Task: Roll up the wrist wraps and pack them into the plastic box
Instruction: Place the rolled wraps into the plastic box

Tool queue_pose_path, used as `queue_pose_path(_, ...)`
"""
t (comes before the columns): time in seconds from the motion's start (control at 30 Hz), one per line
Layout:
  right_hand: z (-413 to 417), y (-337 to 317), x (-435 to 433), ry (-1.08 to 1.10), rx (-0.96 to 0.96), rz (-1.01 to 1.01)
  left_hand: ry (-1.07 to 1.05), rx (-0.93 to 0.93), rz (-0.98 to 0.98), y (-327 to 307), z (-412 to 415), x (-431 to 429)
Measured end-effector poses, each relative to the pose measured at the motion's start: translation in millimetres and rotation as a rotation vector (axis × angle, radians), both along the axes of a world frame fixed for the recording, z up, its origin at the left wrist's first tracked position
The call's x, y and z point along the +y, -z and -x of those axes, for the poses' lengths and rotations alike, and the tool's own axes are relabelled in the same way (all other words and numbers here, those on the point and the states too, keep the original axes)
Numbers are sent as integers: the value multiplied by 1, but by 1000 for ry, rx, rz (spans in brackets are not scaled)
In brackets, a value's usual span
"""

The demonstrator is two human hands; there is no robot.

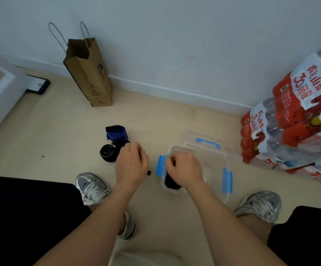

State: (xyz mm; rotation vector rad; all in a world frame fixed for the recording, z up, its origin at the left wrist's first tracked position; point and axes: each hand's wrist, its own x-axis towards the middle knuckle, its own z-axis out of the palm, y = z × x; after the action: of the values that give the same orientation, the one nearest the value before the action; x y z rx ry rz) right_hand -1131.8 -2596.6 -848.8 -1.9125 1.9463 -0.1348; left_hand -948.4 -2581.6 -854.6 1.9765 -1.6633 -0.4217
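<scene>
A clear rectangular plastic box (pixel 216 169) sits on the floor (pixel 60 141), its clear plastic lid (pixel 194 136) just behind it and a rolled black fabric wrist wrap (pixel 172 183) in its near left corner, under the right hand (pixel 184 169). Left of the box come the left hand (pixel 131 164), then a second rolled black wrap (pixel 107 153) with a blue-and-black fabric wrap (pixel 116 132) just behind it. Far behind these, a tall brown paper bag (pixel 90 79) stands against the wall (pixel 175 45), and right of the box stand stacked shrink-wrapped packs of bottled water (pixel 290 121).
</scene>
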Motion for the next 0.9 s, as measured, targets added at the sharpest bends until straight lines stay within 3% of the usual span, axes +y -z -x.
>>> queue_pose_path(0.13,-22,-3,4,-78,-151,-48,-283,-51,-204,13,-53,-11)
queue_pose_path(0.27,-21,8,7,-62,-157,-69,-209,-95,-538,29,-94,-20)
queue_pose_path(0.33,-16,13,6,-37,-172,-85,-221,-69,-575,37,-101,-21)
queue_pose_path(0.47,-10,14,0,-15,-198,-106,-356,116,-517,45,-98,-18)
queue_pose_path(0.57,-13,9,-7,-20,-200,-75,-483,117,-420,34,-90,-14)
queue_pose_path(0.67,-20,0,-15,-25,-236,-37,-560,99,-206,3,-76,-19)
queue_pose_path(0.8,-24,-17,-26,-45,-337,-37,-378,86,7,-42,-49,-34)
queue_pose_path(0.9,-21,-33,-28,-190,-315,44,-147,117,-35,-64,-17,-33)
